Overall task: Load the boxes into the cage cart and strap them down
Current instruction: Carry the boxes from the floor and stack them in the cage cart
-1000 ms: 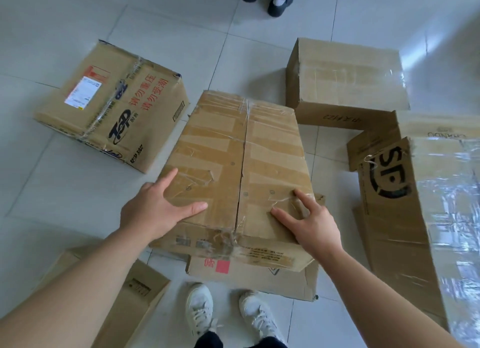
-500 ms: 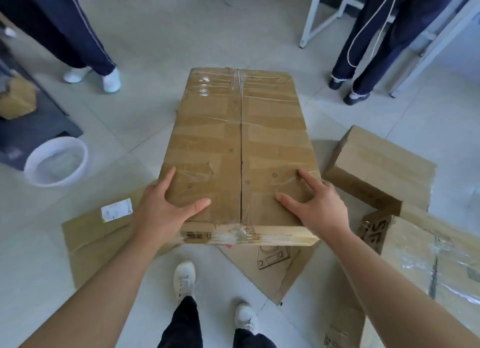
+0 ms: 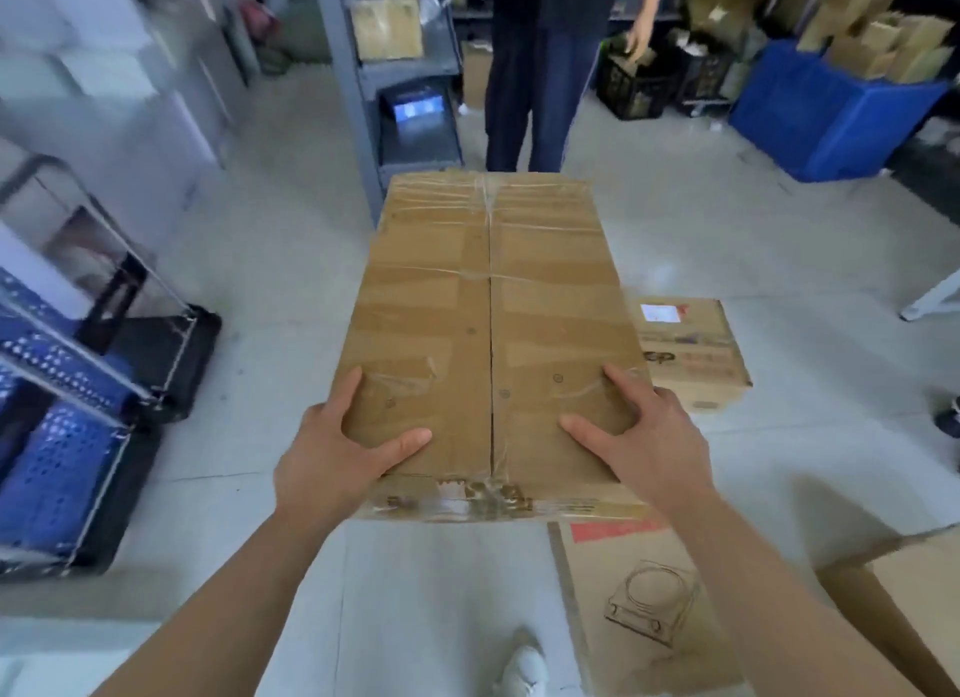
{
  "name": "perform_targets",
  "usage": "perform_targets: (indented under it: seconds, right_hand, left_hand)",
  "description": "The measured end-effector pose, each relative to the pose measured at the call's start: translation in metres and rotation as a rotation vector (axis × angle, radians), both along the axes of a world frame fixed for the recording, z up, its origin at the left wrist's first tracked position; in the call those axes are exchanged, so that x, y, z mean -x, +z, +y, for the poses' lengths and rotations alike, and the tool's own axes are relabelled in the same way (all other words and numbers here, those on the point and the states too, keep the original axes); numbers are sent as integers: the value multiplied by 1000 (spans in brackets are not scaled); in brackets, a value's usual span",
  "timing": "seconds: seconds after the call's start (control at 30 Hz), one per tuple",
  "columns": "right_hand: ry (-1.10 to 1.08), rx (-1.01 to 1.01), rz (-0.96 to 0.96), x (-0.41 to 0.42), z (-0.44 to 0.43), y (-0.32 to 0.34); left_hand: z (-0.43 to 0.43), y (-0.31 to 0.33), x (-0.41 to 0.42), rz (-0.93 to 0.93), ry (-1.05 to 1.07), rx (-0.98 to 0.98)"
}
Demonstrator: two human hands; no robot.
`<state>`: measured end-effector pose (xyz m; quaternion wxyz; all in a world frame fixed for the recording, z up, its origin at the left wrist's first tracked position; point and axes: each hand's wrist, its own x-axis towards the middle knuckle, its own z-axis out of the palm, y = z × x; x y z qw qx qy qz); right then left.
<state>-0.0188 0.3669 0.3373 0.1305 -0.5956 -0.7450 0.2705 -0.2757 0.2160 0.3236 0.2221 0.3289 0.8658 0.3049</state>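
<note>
Both forearms reach forward from the lower edge of the head view, roughly level and converging on the near end of one taped cardboard box [image 3: 493,332].

The left hand [image 3: 337,457] clasps the near left corner. Its thumb lies across the top face, its forefinger runs along the left edge, and its other fingers pass over the side out of sight. The right hand [image 3: 641,449] mirrors this at the near right corner, thumb and forefinger splayed on top. Both hands grip the box between them.

The box is carried clear of the floor with its long axis pointing away from the person and its centre seam taped.

The cage cart [image 3: 67,426], a wire frame with blue perforated panels, stands at the left edge, well apart from the box and blurred.

Count on the floor to the right:
- One labelled carton [image 3: 691,353].
- One flattened carton with a line drawing [image 3: 639,608].
- One box corner [image 3: 904,608] at the lower right.

One bystander [image 3: 540,72] stands beyond the box's far end, beside one grey shelf unit [image 3: 363,72]. One blue bin [image 3: 821,119] sits at the far right. One white shoe [image 3: 524,670] shows below.
</note>
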Motion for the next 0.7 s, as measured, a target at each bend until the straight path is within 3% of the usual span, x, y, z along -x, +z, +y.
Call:
perform_targets:
  seconds: [0.33, 0.7]
  right_hand:
    - [477, -8, 178, 228, -168, 45]
    - [1024, -50, 257, 429, -341, 90]
  left_hand:
    - [-269, 52, 128, 100, 494, -35]
    - [-487, 94, 179, 206, 1046, -74]
